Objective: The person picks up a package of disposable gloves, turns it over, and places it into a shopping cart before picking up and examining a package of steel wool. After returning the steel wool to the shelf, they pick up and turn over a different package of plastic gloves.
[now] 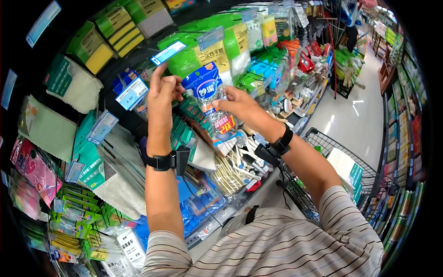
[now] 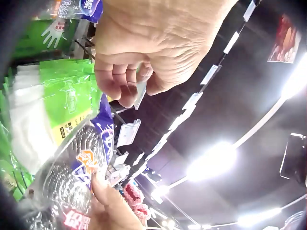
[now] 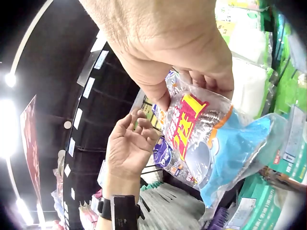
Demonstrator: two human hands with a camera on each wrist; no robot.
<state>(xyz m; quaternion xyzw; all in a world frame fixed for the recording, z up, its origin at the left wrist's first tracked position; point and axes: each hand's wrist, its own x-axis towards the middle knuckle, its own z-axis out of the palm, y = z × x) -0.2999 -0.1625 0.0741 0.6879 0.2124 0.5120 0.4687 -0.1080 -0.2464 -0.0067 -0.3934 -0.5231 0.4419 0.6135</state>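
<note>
My right hand (image 1: 237, 106) grips a clear, blue-topped packet of steel wool scourers (image 1: 212, 92) by its side, thumb across the front. The right wrist view shows the packet's (image 3: 211, 139) red and yellow print and light blue lower end. Left of the packet, my left hand (image 1: 161, 90) is raised with loosely bent fingers. Its forefinger reaches the lower edge of a blue and white price tag (image 1: 168, 53). In the left wrist view, this hand (image 2: 144, 57) hangs above the packet's purple-blue top.
Green bags of disposable gloves (image 1: 212, 51) hang behind the packet. Price tags (image 1: 131, 93) jut from hooks at left, among packs of cloths (image 1: 76, 85). White-handled brushes (image 1: 230, 171) fill a lower shelf. A shopping cart (image 1: 369, 180) holding a cloth pack stands at right beside the aisle floor (image 1: 348, 115).
</note>
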